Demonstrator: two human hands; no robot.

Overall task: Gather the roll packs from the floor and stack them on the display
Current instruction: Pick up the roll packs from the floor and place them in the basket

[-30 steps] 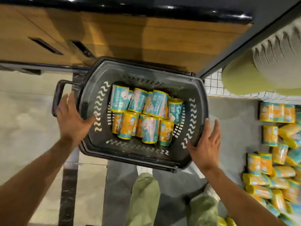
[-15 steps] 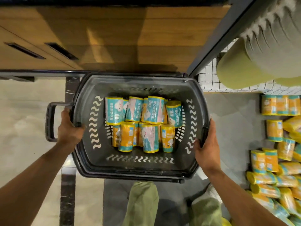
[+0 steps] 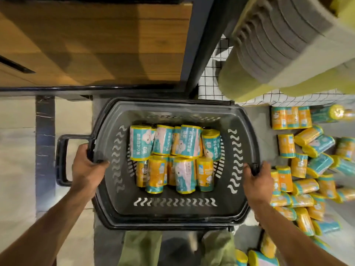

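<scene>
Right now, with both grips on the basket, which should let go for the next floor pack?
Right, I'd say. The right grip holds the basket rim right beside the loose roll packs; the left grip holds the far rim, away from them.

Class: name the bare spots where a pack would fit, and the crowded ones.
Bare: inside the basket, the strip between its packs and near wall; the pale floor left of the handle. Crowded: right of the basket, loose packs.
</scene>
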